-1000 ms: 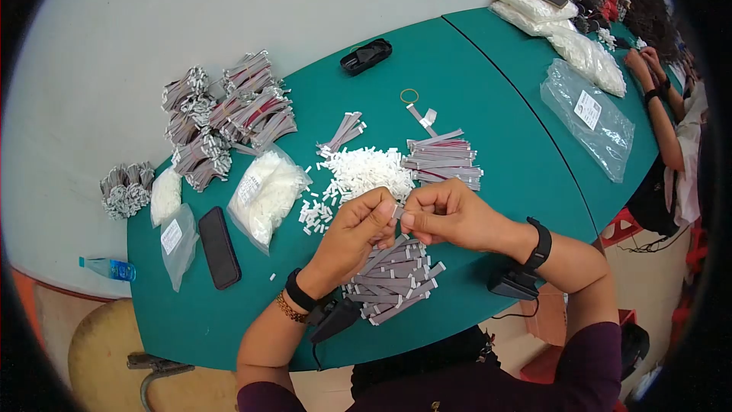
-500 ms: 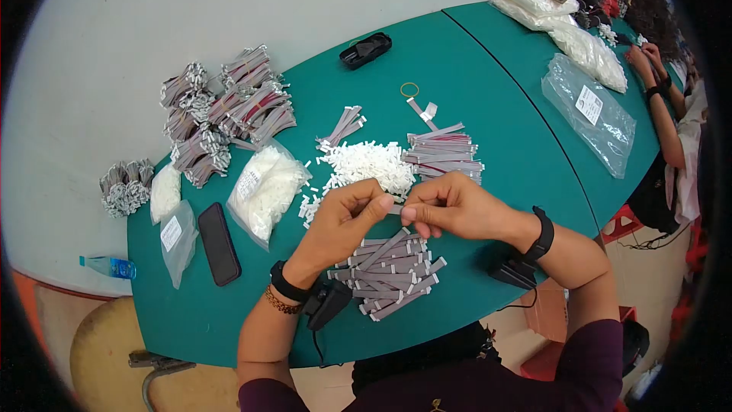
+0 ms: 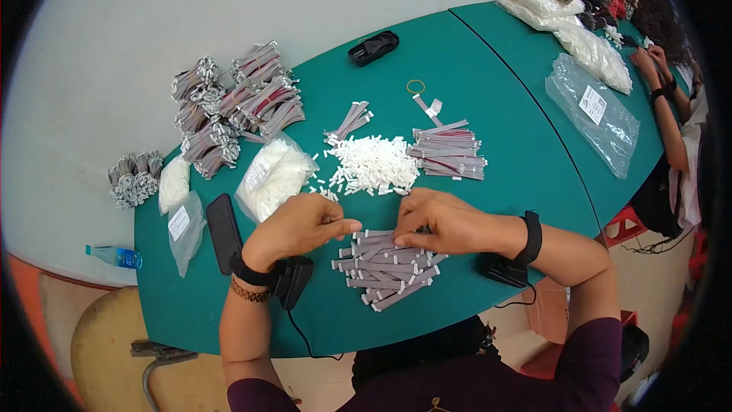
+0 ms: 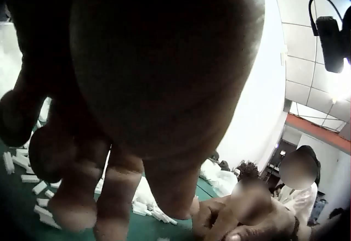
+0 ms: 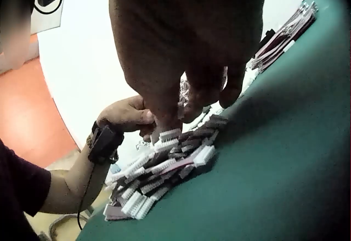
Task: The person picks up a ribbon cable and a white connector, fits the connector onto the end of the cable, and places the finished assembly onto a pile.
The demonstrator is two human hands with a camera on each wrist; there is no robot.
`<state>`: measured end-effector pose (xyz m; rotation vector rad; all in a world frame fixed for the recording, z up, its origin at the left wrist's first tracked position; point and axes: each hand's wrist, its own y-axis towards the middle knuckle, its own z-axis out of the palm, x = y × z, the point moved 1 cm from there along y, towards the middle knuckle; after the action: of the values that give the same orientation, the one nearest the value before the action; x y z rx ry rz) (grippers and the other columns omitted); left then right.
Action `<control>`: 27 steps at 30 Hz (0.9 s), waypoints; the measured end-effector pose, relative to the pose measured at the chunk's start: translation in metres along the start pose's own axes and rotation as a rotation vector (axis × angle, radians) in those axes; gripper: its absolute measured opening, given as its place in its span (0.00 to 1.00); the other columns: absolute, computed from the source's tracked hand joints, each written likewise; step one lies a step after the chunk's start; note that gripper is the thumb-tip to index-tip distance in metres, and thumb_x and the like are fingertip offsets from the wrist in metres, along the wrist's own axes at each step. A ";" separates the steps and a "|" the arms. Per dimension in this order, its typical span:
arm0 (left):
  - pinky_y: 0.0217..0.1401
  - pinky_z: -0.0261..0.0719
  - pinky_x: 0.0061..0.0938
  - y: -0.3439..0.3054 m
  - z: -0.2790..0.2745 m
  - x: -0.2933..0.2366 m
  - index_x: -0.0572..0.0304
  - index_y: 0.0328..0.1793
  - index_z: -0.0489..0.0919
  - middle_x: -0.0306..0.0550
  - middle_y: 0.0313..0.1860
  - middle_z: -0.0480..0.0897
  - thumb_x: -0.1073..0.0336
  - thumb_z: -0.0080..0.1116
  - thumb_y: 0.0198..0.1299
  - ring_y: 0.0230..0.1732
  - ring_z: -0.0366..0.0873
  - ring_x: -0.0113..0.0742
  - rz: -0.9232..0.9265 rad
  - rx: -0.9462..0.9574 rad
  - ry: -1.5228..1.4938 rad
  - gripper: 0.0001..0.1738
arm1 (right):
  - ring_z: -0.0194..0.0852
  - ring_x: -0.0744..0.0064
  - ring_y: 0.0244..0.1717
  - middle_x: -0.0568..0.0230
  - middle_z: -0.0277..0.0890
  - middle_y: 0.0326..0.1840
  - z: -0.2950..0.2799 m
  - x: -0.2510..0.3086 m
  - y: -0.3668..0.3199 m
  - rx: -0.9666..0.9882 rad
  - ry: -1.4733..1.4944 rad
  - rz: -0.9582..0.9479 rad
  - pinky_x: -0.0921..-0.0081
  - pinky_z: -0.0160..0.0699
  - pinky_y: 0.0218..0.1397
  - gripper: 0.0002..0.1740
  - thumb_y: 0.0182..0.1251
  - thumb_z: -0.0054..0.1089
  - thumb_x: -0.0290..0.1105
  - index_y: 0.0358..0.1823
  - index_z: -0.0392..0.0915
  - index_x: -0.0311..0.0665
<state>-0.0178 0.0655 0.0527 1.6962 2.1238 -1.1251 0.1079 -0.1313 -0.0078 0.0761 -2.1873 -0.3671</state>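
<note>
Pinching one end, the right hand (image 3: 442,225) is pressing into the pile of short grey flat ribbon cables with white plastic connectors (image 3: 389,268) at the green table's (image 3: 496,107) six o'clock; the left hand (image 3: 297,227) is curling at the pile's nine o'clock, and I cannot tell what it holds; cables probably light, floppy, best gripped at connectors

No writing can be read anywhere. White printed labels sit on the large clear bag (image 3: 610,145) at the far right, the small flat bag (image 3: 185,252) and the bag of white pieces (image 3: 282,172) (their print is too small to make out).

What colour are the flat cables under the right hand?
Grey flat cables with white ends; head view shows them best.
</note>
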 end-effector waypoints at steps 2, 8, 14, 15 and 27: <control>0.22 0.59 0.20 -0.001 0.005 0.007 0.64 0.25 0.77 0.34 0.14 0.65 0.53 0.56 0.62 0.19 0.60 0.18 0.018 -0.047 0.008 0.21 | 0.69 0.57 0.35 0.60 0.71 0.27 -0.004 0.002 0.001 -0.066 -0.020 0.011 0.65 0.68 0.38 0.06 0.55 0.63 0.32 0.29 0.81 0.38; 0.24 0.61 0.19 0.008 0.021 0.005 0.65 0.31 0.77 0.34 0.17 0.67 0.64 0.60 0.59 0.21 0.60 0.18 0.132 -0.214 -0.246 0.11 | 0.72 0.53 0.38 0.58 0.72 0.28 -0.039 -0.016 -0.001 -0.290 -0.342 0.153 0.60 0.70 0.37 0.05 0.51 0.63 0.30 0.29 0.78 0.38; 0.27 0.65 0.23 0.026 0.031 0.008 0.61 0.38 0.78 0.37 0.23 0.73 0.73 0.64 0.48 0.22 0.64 0.26 0.187 -0.549 -0.019 0.10 | 0.73 0.52 0.38 0.55 0.73 0.33 -0.047 -0.030 -0.006 -0.371 -0.641 0.255 0.57 0.73 0.37 0.11 0.50 0.63 0.29 0.35 0.75 0.38; 0.27 0.65 0.23 0.028 0.033 0.007 0.60 0.38 0.78 0.38 0.24 0.73 0.73 0.64 0.48 0.23 0.65 0.27 0.196 -0.553 -0.025 0.10 | 0.73 0.52 0.37 0.55 0.73 0.32 -0.048 -0.032 -0.006 -0.367 -0.638 0.282 0.57 0.73 0.37 0.10 0.51 0.63 0.29 0.35 0.75 0.38; 0.32 0.71 0.30 0.056 0.044 -0.002 0.59 0.37 0.77 0.44 0.27 0.76 0.73 0.64 0.47 0.30 0.74 0.40 0.317 -0.573 0.114 0.10 | 0.72 0.53 0.34 0.56 0.71 0.26 -0.056 -0.026 -0.001 -0.347 -0.611 0.311 0.59 0.70 0.33 0.04 0.55 0.58 0.30 0.31 0.76 0.38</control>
<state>0.0199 0.0383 -0.0007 1.7404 1.8887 -0.2957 0.1678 -0.1406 0.0030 -0.6365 -2.6339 -0.6461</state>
